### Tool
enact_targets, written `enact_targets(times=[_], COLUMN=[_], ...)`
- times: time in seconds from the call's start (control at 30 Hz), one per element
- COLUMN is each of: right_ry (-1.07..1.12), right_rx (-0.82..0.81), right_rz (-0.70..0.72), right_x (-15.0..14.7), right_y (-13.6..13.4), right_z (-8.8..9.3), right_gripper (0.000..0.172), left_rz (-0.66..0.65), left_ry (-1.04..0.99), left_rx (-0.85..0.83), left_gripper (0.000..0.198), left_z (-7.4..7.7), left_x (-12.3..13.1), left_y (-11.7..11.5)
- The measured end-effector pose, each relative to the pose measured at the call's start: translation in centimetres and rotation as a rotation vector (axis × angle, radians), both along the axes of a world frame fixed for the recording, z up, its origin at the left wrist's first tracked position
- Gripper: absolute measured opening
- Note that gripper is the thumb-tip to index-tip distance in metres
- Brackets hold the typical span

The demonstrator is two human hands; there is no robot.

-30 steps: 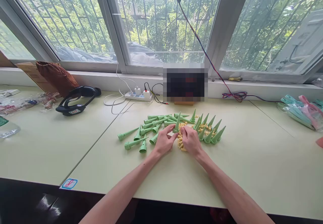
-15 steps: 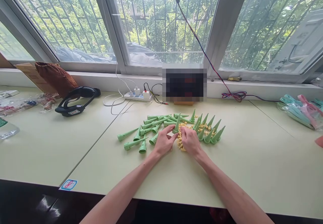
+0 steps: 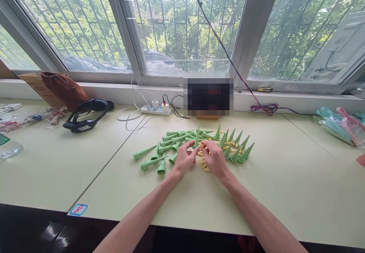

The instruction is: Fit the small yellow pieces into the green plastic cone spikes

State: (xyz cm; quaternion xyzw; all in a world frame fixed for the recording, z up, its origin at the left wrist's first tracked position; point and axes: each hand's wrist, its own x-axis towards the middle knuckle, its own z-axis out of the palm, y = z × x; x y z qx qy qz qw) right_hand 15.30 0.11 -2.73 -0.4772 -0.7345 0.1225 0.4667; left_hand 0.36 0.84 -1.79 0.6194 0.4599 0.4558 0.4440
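A green plastic spike [image 3: 196,138] with a wide base stands point up between the thumb and fingers of my left hand [image 3: 184,160]. My right hand [image 3: 213,158] is pinched close against the spike's base; what its fingertips hold is too small to make out. Below the hands lies a pile of small pale-yellow pieces [image 3: 204,165], partly covered by my right hand. More green spikes [image 3: 171,141] lie on their sides to the left. To the right, a group of upright spikes [image 3: 235,155] stands with yellow pieces among them.
On the pale table [image 3: 119,184], a power strip [image 3: 156,110] and a pixelated dark screen [image 3: 208,96] sit by the window. A black headset [image 3: 85,118] and a brown pouch [image 3: 64,89] are at the left. Bagged turquoise and pink items [image 3: 342,124] lie far right.
The spike in my left hand has shifted slightly left. My right hand has moved a little left and its fingers now reach to the spike's base.
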Motion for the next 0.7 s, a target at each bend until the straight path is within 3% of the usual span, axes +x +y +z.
enact_targets(times=[0.37, 0.7], right_ry=[-0.024, -0.017], right_rx=[-0.017, -0.042], right_rz=[-0.016, -0.016], right_x=[0.4, 0.5], right_y=[0.8, 0.6], right_z=[-1.2, -1.3], right_gripper=[0.017, 0.017], left_rz=[-0.032, -0.046], left_ry=[0.036, 0.09], left_rx=[0.029, 0.047], left_gripper=[0.036, 0.031], left_z=[-0.3, -0.5], left_x=[-0.1, -0.4], left_y=[-0.1, 0.0])
